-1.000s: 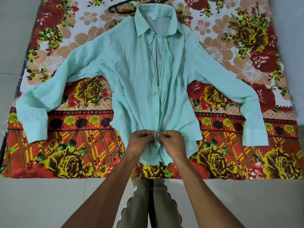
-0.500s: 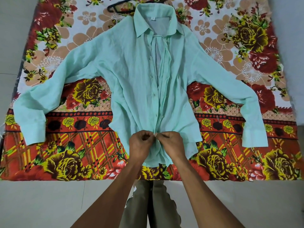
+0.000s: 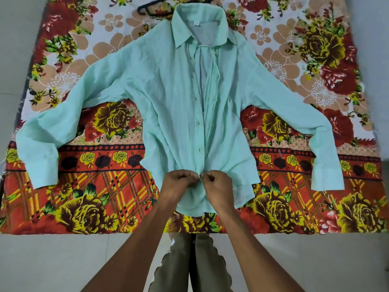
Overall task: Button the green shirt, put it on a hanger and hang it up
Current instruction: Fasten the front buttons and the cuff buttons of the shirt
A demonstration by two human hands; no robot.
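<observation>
The green shirt [image 3: 168,106] lies spread flat across the middle of the frame, collar toward the top, both sleeves stretched out toward the left and right edges. Its front is open down most of the centre, with the two edges meeting just above the hem at lower centre. There the left hand [image 3: 177,185] and the right hand [image 3: 219,188] sit side by side, almost touching, fingers curled, each pinching one edge of the shirt front at the lowest button; the button itself is hidden between the fingertips. The hem shows below and between the wrists.

One shirt, two hands, and one hanger [image 3: 153,9]: dark, lying at the top of the frame just left of the collar, partly tucked under it, so only part of its outline shows. A few small dark buttons run up the left edge of the opening.

Under everything is a flowered cloth [image 3: 90,207] in red, yellow and beige, spread on a pale floor [image 3: 52,262]. The person's legs in olive trousers [image 3: 179,266] show at bottom centre between the forearms.
</observation>
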